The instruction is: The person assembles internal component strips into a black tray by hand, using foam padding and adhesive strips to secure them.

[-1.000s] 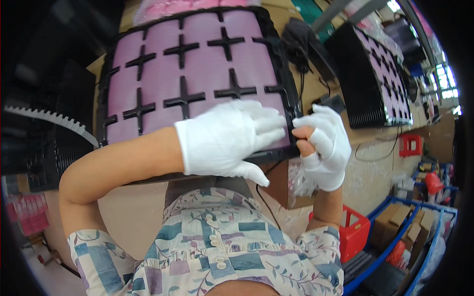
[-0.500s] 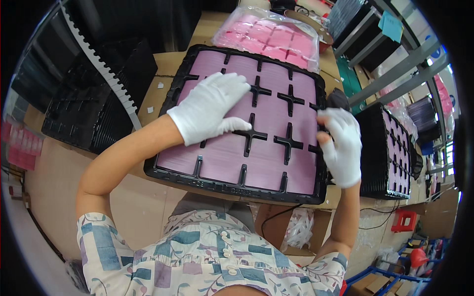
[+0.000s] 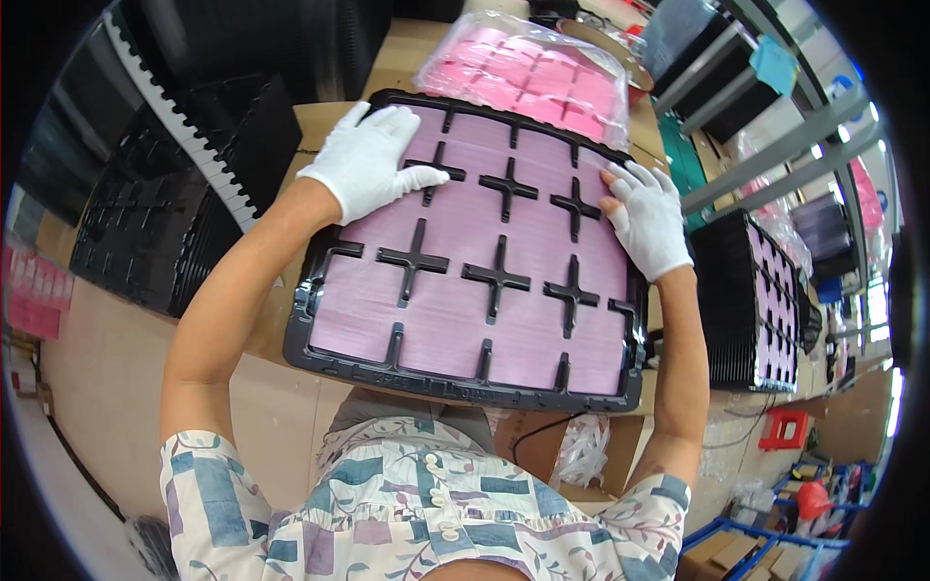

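Observation:
A black plastic tray (image 3: 475,394) lies before me, its compartments parted by cross-shaped ribs. Smooth lilac sheets or pieces (image 3: 455,310) fill the compartments. My left hand (image 3: 363,160), in a white glove, rests over the tray's far left edge with fingers spread and thumb stretched across the lilac surface. On the far right edge lies my right hand (image 3: 647,215), also gloved, its bare thumb and forefinger tips showing. Its fingers are apart and touch the rim and the lilac surface. Neither hand visibly grips anything.
Behind the tray lies a clear plastic bag of pink pieces (image 3: 528,73). Black tray stacks stand at left (image 3: 145,223) and right (image 3: 731,300), the right one holding lilac pieces. A grey metal rack (image 3: 775,165) is beyond. A red stool (image 3: 783,429) stands on the floor.
My left hand has slid from the tray's middle to its far left edge. My right hand has moved farther up the right edge. The tray itself looks slightly shifted.

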`<state>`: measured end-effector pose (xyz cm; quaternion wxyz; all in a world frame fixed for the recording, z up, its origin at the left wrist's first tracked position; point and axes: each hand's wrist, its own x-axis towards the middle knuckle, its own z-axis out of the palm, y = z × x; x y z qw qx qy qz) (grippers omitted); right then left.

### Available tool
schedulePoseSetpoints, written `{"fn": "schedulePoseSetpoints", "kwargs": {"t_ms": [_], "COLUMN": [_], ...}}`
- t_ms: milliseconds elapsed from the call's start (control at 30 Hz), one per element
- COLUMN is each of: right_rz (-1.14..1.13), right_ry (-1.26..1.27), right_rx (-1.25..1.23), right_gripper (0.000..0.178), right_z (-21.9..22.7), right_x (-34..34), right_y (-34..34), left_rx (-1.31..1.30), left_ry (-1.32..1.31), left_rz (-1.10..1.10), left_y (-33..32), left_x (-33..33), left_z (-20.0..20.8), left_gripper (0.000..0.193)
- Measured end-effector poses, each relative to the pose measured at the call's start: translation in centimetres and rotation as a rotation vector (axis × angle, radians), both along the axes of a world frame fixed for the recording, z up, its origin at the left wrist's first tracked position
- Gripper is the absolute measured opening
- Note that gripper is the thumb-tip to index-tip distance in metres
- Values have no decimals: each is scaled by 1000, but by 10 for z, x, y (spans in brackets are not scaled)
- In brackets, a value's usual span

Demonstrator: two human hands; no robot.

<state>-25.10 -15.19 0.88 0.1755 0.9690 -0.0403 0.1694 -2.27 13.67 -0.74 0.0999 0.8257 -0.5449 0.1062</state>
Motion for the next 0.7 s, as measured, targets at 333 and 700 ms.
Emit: {"fn": "schedulePoseSetpoints", "kwargs": {"t_ms": [333, 700], "right_rz": [-37, 62], "right_ry": [-176, -41], "right_rx": [121, 178], "right_gripper": [27, 33], "right_z": [-5, 7], "right_x": [-6, -19], "right_y": [-6, -3], "left_rx": [-7, 47], "left_ry": [-133, -117], "left_rz": [-17, -10], "left_y": [7, 15], "left_x": [2, -4], "left_z": [2, 9], "left_gripper": [64, 60]}}
